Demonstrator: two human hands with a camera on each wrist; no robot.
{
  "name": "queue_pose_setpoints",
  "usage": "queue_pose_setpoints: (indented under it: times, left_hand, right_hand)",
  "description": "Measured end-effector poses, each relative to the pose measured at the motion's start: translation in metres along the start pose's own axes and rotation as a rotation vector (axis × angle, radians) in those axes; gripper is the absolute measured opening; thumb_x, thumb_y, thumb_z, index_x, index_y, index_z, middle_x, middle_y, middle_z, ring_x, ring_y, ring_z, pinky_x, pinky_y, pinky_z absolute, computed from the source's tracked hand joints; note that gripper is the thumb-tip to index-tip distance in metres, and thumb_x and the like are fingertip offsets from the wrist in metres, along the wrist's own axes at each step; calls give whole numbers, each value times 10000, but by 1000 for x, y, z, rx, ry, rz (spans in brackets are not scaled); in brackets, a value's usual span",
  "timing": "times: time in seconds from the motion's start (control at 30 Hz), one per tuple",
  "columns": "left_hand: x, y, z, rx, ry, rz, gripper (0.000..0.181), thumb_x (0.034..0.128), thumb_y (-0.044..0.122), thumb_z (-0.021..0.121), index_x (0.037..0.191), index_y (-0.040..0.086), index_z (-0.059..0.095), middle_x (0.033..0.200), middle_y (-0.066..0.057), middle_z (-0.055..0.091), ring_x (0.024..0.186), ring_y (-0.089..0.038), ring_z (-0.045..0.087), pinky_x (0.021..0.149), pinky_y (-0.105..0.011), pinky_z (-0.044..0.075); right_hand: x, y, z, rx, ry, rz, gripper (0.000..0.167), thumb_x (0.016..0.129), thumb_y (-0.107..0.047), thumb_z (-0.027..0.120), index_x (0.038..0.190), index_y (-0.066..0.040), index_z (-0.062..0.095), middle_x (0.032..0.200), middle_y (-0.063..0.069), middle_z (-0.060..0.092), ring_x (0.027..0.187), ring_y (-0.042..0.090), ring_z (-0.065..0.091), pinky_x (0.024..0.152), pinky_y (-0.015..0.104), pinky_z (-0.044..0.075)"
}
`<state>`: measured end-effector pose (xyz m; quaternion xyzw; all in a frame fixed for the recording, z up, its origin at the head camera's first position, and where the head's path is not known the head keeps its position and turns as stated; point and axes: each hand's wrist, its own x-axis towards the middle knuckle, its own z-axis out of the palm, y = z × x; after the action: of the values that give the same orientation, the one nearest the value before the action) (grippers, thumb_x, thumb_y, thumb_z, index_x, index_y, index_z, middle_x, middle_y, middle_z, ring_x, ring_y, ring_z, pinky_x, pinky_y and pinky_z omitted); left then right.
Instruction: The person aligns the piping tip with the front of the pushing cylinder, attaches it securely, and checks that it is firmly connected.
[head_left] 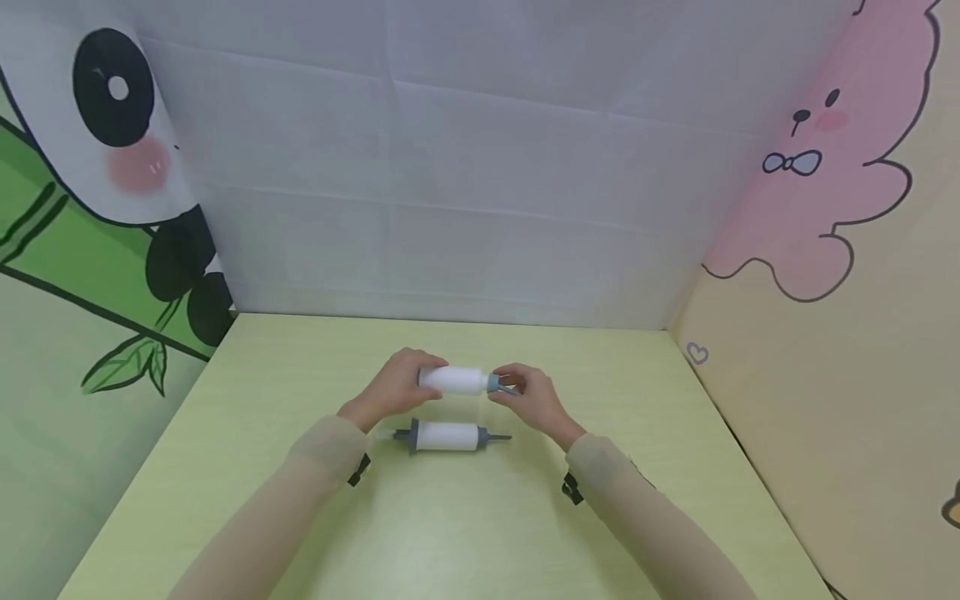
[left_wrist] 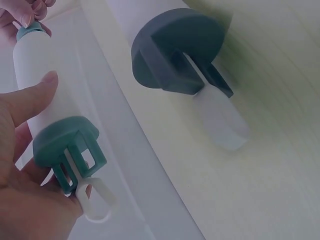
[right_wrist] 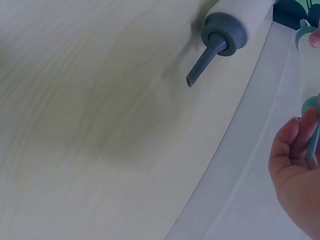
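Note:
A syringe-like white tube [head_left: 453, 380] with teal ends is held above the table, lying roughly level. My left hand [head_left: 397, 383] grips its barrel near the rear. In the left wrist view, a teal end piece [left_wrist: 67, 140] with loops and a white ring handle [left_wrist: 97, 202] stick out beyond that hand. At the front end, my right hand [head_left: 536, 398] pinches the teal collar; a thin teal nozzle [right_wrist: 313, 142] runs past its fingers. Closer to me lies a similar white tube [head_left: 447, 436] with grey-blue ends, nozzle pointing right, touched by neither hand.
The pale yellow table [head_left: 600, 358] meets a whitish cloth backdrop [head_left: 465, 167] at its far edge. A wall with a painted panda [head_left: 142, 167] stands on the left, one with a pink bear [head_left: 832, 183] on the right.

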<state>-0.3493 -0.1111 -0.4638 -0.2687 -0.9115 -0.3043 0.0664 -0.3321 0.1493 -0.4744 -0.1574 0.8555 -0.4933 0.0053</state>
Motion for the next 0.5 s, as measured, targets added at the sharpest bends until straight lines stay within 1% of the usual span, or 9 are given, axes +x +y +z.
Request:
queue_pose_setpoints:
  times: [0.13,0.3,0.4,0.5]
  left_hand:
    - [0,0,-2,3,-6,-4,409,718,150,838,1105,108,714,1023,-29,681,932,-245,570,835,-441,441]
    - [-2,4,-5,1,-18,-19,411,727,152,833,1116,103,708,1037,-36,677,939,-248,564,838,-445,439]
    - [-4,7,-7,6,-20,-18,417,730,151,831,1124,94,704,1047,-46,676,953,-257,566,847,-451,438]
    - [-4,10,-8,5,-18,-7,423,730,148,832,1128,87,702,1053,-55,676,965,-266,568,855,-455,436]
  right_hand:
    - [1,-2,2,46,-2,-8,355,810,-131,774,1142,-81,659,1073,85,672,965,224,653,773,317,525]
    - [0,-4,2,70,-31,-18,342,817,-113,764,1140,-70,660,1089,90,668,1019,230,635,788,305,519]
    - [0,-6,0,62,-54,-26,327,833,-132,752,1137,-54,661,1088,81,670,992,207,642,781,298,520]
    - [0,-7,-3,31,-79,-30,296,869,-187,718,1125,-47,671,1036,60,682,893,203,658,750,332,528]
